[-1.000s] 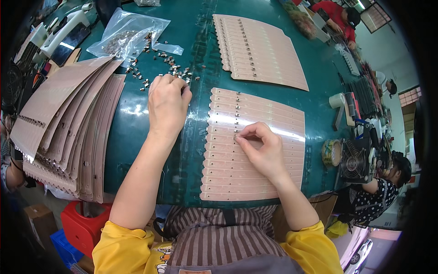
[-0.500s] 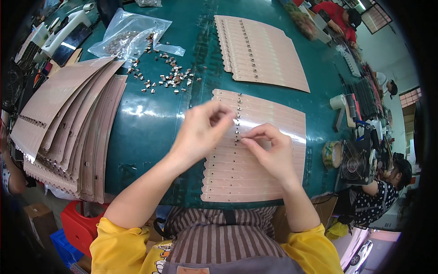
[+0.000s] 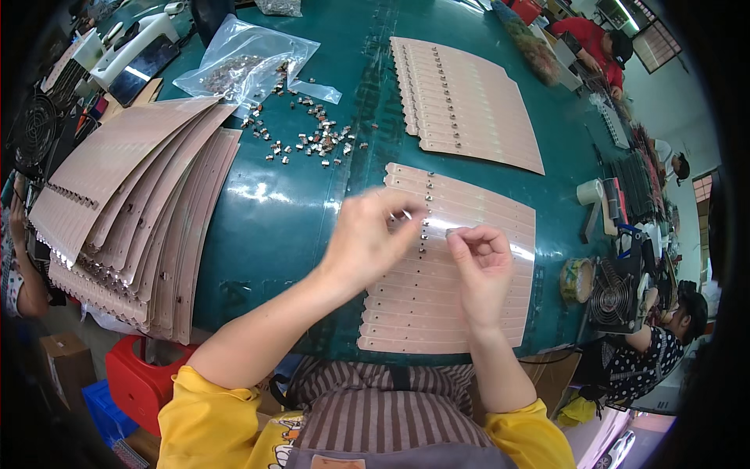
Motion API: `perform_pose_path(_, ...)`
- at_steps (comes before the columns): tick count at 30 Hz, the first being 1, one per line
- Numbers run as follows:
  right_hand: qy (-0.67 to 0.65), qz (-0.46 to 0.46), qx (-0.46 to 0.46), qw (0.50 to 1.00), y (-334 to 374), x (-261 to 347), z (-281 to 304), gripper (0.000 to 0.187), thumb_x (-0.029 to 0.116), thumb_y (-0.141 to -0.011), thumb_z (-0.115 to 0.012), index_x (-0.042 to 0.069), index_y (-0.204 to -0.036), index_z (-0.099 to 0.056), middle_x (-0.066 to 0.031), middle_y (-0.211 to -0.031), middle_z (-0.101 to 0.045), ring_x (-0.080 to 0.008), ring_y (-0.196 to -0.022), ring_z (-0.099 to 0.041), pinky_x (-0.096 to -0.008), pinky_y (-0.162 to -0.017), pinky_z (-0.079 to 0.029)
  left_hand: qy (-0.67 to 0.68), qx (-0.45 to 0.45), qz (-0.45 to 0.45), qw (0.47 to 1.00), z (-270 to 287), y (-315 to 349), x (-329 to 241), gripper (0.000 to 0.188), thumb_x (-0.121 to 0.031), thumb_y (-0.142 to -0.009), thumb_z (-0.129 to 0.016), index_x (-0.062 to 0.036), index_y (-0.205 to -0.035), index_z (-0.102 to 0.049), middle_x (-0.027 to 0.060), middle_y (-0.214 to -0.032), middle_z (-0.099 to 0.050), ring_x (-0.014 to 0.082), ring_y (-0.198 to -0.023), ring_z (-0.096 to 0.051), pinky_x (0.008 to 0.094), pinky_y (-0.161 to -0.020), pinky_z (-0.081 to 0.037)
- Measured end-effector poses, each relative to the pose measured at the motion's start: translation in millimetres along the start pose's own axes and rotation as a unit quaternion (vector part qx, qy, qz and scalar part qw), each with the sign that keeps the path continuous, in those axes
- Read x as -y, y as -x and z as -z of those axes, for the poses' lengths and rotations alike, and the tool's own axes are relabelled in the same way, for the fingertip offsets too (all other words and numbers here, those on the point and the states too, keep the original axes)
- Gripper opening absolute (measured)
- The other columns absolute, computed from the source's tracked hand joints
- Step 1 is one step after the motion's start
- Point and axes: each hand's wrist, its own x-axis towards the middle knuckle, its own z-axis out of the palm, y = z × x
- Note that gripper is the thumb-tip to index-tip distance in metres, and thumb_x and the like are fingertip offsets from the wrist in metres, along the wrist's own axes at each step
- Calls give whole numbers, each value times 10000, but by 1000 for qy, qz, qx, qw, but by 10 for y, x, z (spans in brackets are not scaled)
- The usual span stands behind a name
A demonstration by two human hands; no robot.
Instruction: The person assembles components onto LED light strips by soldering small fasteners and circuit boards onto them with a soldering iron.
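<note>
In front of me lies a tan circuit-board panel (image 3: pixel 391 320) scored into strips. A column of small metal parts (image 3: pixel 430 186) sits along its upper left, with bare holes below. My left hand (image 3: pixel 375 238) hovers over the panel's left side, thumb and forefinger pinched together. Its fingertips are slightly blurred, so what they hold is unclear. Just to its right, my right hand (image 3: pixel 482 273) is raised over the panel, fingers curled. A small greyish metal part shows between its thumb and forefinger.
Loose metal parts (image 3: pixel 316 141) are scattered beside a clear plastic bag (image 3: pixel 242 59). A fanned stack of panels (image 3: pixel 117 180) stands left. Another panel (image 3: pixel 469 102) with fitted parts lies beyond. At right are a tape roll (image 3: pixel 576 280), a fan (image 3: pixel 612 283) and people working.
My right hand has lifted off the column of parts and moved right, its fingers curling in. My left hand stays pinched near the column. The whole view has shifted slightly.
</note>
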Motion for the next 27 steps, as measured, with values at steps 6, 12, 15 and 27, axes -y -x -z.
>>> perform_pose_path(6, 324, 108, 172, 924, -9, 102, 45, 208, -39, -785, -629, 5, -939, -496, -99, -879, -621, -172, -814, -629, -270, -728, -502, -360, -233, -35, 903, 349, -206, 372, 177, -107, -719, -695, -8, -853, -635, 135, -828, -582, 312, -828, -535, 395, -755, -426)
perform_pose_path(12, 410, 94, 244, 874, -34, 157, 24, 198, -44, -776, -613, -3, -908, -471, -129, -834, -596, -228, -795, -639, -319, -694, -520, -341, -237, -27, 909, 363, -242, 423, 86, -82, -729, -676, -19, -778, -644, 125, -779, -569, 307, -790, -545, 395, -735, -435)
perform_pose_path(15, 428, 111, 272, 855, -65, 153, 26, 208, -50, -760, -613, -7, -899, -465, -137, -818, -585, -251, -774, -635, -319, -674, -519, -331, -232, -52, 913, 363, -235, 388, 84, -82, -728, -675, -15, -770, -644, 125, -764, -568, 310, -794, -544, 392, -733, -437)
perform_pose_path(27, 454, 160, 221, 848, 45, 88, 68, 180, -61, -723, -647, -9, -826, -509, -125, -787, -590, -234, -717, -634, -294, -605, -548, 4, -86, 59, 994, 207, -167, 96, 165, -54, -747, -679, 21, -893, -671, 73, -760, -680, 89, -693, -628, 226, -640, -500)
